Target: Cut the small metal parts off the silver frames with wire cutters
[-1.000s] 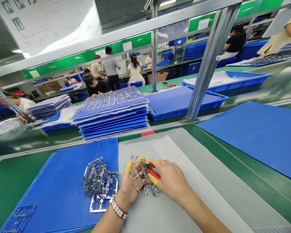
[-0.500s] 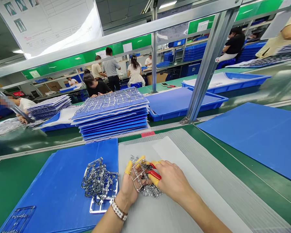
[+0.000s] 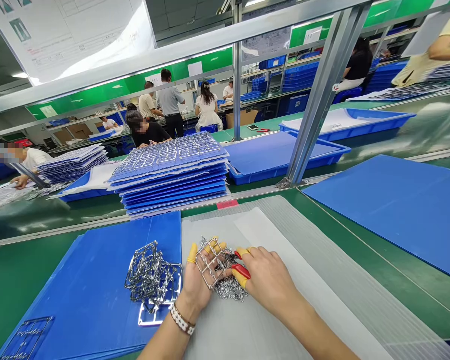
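Observation:
My left hand [image 3: 195, 284], palm up with yellow finger cots, supports a small silver plastic sprue frame [image 3: 207, 270] across its fingers. In my right hand [image 3: 268, 275], also in yellow finger cots, are red-handled nippers [image 3: 241, 272] whose jaws are close to the frame's right side. Exactly where the jaws touch is hard to make out. Beneath both hands lies a heap of small shiny silver parts [image 3: 232, 290] on a whitish sheet [image 3: 262, 320]. To the left, a tangled pile of silver sprue frames [image 3: 152, 275] rests on a blue sheet [image 3: 86, 290].
Another frame [image 3: 26, 337] lies at the blue sheet's lower left corner. Beyond the bench edge stands a tall stack of blue sheets [image 3: 176, 185] with frames on top. A metal post [image 3: 318, 100] rises behind blue trays [image 3: 255, 170]. Several people work farther back.
My left hand has tilted its fingers and turned the frame slightly. The nippers have drawn a little to the right, away from the frame's middle. The view has shifted slightly.

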Demonstrator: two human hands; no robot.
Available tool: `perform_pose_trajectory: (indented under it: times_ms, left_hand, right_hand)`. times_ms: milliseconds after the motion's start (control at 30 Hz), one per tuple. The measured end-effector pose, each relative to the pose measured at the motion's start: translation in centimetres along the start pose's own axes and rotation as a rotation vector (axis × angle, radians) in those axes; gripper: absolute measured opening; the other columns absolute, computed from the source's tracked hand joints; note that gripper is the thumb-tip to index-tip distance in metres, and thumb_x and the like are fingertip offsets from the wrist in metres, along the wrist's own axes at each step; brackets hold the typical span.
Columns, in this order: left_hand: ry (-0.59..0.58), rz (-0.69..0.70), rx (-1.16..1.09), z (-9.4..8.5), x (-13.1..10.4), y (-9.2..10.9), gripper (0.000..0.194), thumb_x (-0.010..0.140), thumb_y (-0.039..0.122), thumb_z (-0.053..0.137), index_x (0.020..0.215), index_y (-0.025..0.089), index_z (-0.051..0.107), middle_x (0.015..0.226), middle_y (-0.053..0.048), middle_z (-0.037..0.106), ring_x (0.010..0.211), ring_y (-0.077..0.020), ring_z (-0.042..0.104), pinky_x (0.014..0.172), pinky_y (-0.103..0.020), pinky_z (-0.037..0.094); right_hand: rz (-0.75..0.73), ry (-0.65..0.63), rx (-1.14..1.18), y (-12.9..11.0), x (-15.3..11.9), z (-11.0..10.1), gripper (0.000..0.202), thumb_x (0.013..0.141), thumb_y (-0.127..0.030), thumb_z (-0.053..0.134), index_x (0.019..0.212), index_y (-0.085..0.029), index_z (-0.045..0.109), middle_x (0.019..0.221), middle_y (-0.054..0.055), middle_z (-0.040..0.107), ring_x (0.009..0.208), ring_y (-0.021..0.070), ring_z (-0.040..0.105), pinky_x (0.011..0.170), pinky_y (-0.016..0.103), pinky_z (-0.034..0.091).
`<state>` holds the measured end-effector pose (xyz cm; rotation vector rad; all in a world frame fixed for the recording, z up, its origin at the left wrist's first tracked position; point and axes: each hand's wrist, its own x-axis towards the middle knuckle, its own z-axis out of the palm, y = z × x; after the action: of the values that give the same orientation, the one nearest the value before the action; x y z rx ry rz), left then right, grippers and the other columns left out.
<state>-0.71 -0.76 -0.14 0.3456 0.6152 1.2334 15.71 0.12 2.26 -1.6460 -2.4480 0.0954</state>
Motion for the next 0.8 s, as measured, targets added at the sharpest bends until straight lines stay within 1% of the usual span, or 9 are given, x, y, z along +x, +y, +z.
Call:
perform_pose_trajectory:
  times_ms: [67, 133, 367, 500, 600, 700, 800]
  left_hand:
    - [0.001, 0.01, -0.015, -0.1, 0.0, 0.2, 0.055, 0.087, 0.054, 0.04, 0.119, 0.014, 0.057, 0.123, -0.017, 0.057, 0.109, -0.0309, 0.054, 0.081, -0.045, 0.049]
    - [0.002, 0.02, -0.017, -0.3, 0.1, 0.2, 0.055, 0.087, 0.055, 0.04, 0.12, 0.014, 0.056, 0.125, -0.017, 0.056, 0.112, -0.0324, 0.053, 0.08, -0.045, 0.049]
    - [0.001, 0.053, -0.018, -0.7, 0.2, -0.1, 0.056, 0.087, 0.054, 0.04, 0.124, 0.013, 0.053, 0.128, -0.018, 0.053, 0.112, -0.032, 0.053, 0.076, -0.039, 0.05]
    - [-0.002, 0.055, -0.04, -0.5, 0.1, 0.1, 0.055, 0.088, 0.053, 0.039, 0.123, 0.014, 0.053, 0.127, -0.018, 0.054, 0.112, -0.0324, 0.053, 0.074, -0.039, 0.05]
    - [0.002, 0.047, -0.063, -0.3, 0.0, 0.3, 0.054, 0.088, 0.053, 0.039, 0.122, 0.014, 0.054, 0.124, -0.018, 0.056, 0.112, -0.0338, 0.053, 0.074, -0.041, 0.05]
    - [0.014, 0.035, -0.076, -0.2, 0.0, 0.4, 0.055, 0.087, 0.054, 0.039, 0.121, 0.013, 0.054, 0.125, -0.018, 0.055, 0.112, -0.0344, 0.053, 0.076, -0.045, 0.049]
    - [0.026, 0.038, -0.082, -0.2, 0.0, 0.3, 0.055, 0.087, 0.054, 0.039, 0.122, 0.014, 0.054, 0.127, -0.018, 0.054, 0.113, -0.0342, 0.052, 0.078, -0.045, 0.049]
  right_hand:
    - [0.004, -0.028, 0.008, 0.1, -0.2, 0.2, 0.018, 0.084, -0.032, 0.053, 0.094, -0.021, 0.063, 0.09, 0.007, 0.066, 0.085, 0.0229, 0.057, 0.07, 0.034, 0.034]
    - [0.011, -0.042, 0.015, -0.1, -0.3, 0.5, 0.019, 0.084, -0.031, 0.051, 0.094, -0.021, 0.063, 0.09, 0.007, 0.066, 0.085, 0.0227, 0.057, 0.07, 0.034, 0.033]
    - [-0.011, -0.097, 0.067, -0.8, -0.1, 1.2, 0.019, 0.082, -0.03, 0.051, 0.091, -0.019, 0.063, 0.091, 0.008, 0.065, 0.088, 0.0244, 0.056, 0.07, 0.034, 0.031]
    - [0.008, -0.098, 0.079, -0.8, -0.1, 1.1, 0.02, 0.082, -0.03, 0.05, 0.093, -0.019, 0.063, 0.092, 0.009, 0.065, 0.088, 0.0245, 0.056, 0.07, 0.033, 0.031]
    - [0.019, -0.098, 0.089, -0.6, -0.2, 0.9, 0.021, 0.082, -0.031, 0.05, 0.095, -0.02, 0.063, 0.092, 0.009, 0.066, 0.088, 0.0242, 0.057, 0.069, 0.033, 0.032]
    - [0.03, -0.068, 0.107, -0.3, -0.2, 0.9, 0.022, 0.082, -0.033, 0.051, 0.096, -0.02, 0.063, 0.09, 0.008, 0.065, 0.087, 0.0243, 0.057, 0.07, 0.034, 0.033]
    - [0.04, -0.026, 0.176, -0.1, 0.0, 1.4, 0.022, 0.082, -0.033, 0.052, 0.096, -0.02, 0.063, 0.09, 0.008, 0.065, 0.086, 0.0234, 0.058, 0.071, 0.033, 0.037]
